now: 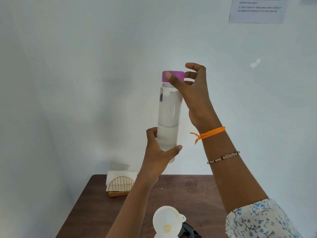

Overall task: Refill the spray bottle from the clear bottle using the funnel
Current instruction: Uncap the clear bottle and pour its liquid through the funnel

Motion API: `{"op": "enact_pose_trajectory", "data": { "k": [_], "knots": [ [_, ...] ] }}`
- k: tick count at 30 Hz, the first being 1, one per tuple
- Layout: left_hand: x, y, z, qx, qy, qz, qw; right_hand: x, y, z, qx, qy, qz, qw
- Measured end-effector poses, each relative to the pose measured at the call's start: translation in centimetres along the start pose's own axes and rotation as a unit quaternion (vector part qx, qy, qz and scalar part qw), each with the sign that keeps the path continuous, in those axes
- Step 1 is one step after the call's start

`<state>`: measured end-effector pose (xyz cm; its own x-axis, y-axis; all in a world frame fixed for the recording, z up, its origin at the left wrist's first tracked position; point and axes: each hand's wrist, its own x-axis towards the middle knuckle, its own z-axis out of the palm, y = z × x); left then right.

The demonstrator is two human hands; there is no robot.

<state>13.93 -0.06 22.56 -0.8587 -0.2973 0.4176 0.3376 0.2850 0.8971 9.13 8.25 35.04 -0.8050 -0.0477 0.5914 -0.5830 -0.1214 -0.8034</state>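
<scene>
Two hands hold the upright clear bottle (169, 117): left hand (157, 152) grips its base, right hand (192, 86) fingers pinch the purple cap (173, 76) above the funnel (167, 220).

Upright clear bottle (169, 117), purple cap (173, 76) on, part-filled, above white funnel (167, 220).

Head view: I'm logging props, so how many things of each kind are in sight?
Clear bottle with purple cap: 1
Funnel: 1
Napkin holder: 1
Wall notice: 1
Table: 1
Total: 5
</scene>
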Motion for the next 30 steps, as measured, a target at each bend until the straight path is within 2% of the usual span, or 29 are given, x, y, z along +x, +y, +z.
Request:
{"op": "enact_pose_trajectory", "data": {
  "k": [7, 13, 16, 22, 30],
  "knots": [
    [0.1, 0.1, 0.0, 0.001, 0.000, -0.001, 1.000, 0.2, -0.3, -0.6, 0.051, -0.035, 0.031, 0.998],
    [0.1, 0.1, 0.3, 0.020, -0.004, -0.008, 1.000, 0.3, 0.1, -0.1, -0.030, -0.022, -0.006, 0.999],
    [0.1, -0.1, 0.4, 0.022, -0.006, -0.014, 1.000, 0.5, 0.2, -0.3, -0.030, -0.019, -0.020, 0.999],
    [0.3, -0.1, 0.4, 0.026, -0.005, -0.019, 0.999, 0.4, 0.2, -0.6, 0.047, -0.050, -0.036, 0.997],
    [0.3, -0.8, 0.3, 0.018, -0.011, -0.021, 1.000, 0.4, 0.8, -1.4, 0.138, 0.011, -0.041, 0.990]
  ]
}}
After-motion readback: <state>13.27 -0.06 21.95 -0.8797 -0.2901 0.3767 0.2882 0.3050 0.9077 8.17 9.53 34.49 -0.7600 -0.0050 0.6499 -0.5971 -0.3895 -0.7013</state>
